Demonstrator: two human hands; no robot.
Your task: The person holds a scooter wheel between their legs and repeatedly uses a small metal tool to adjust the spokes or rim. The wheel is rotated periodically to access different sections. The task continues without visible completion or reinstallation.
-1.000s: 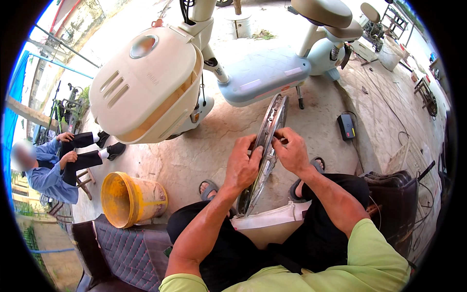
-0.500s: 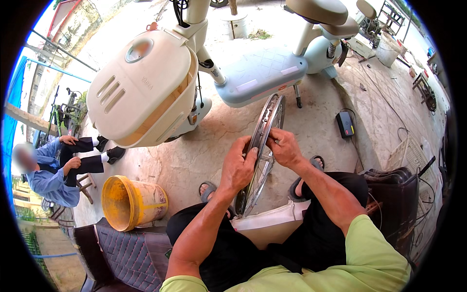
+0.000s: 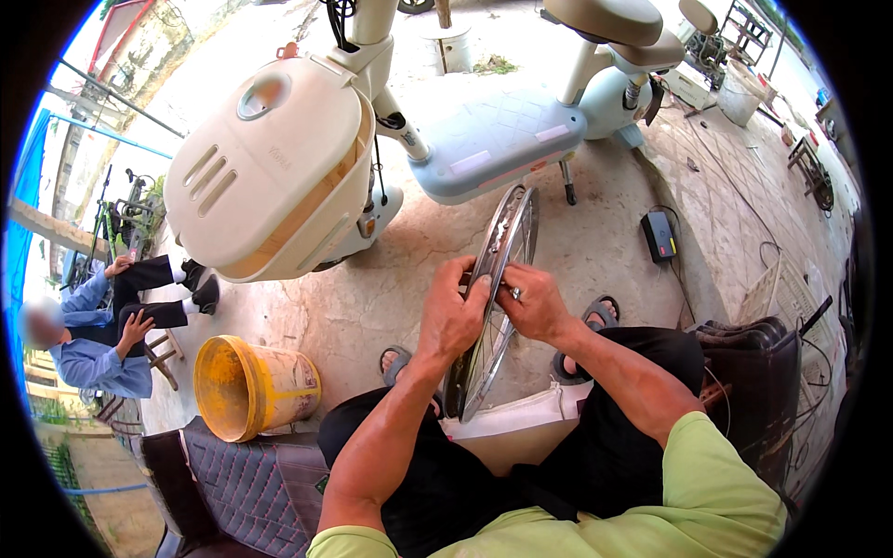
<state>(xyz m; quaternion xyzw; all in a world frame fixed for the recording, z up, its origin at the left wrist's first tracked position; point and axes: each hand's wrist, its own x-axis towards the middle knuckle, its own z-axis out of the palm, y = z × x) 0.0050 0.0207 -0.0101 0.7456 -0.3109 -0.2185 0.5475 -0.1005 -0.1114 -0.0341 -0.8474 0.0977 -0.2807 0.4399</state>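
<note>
A bicycle wheel rim with spokes (image 3: 504, 232) stands upright between my knees, its lower part at a white padded seat or cloth (image 3: 502, 418). My left hand (image 3: 451, 312) grips the rim at its left side, thumb on the metal. My right hand (image 3: 535, 302) is closed at the right side of the wheel, fingertips against it. A small shiny piece shows at those fingers; I cannot tell what it is. Both forearms rise from the lower edge, over my black trouser legs.
A cream and blue electric scooter (image 3: 493, 149) stands ahead. A yellow bucket (image 3: 284, 391) lies tilted at left, beside a quilted seat (image 3: 237, 474). A person in blue (image 3: 102, 367) sits far left. A black charger (image 3: 659, 235) and cables lie at right, near a leather seat (image 3: 744, 372).
My right hand has moved slightly down and left along the wheel. The wheel's top has shifted a little down and left. The seated person's near hand now has spread fingers.
</note>
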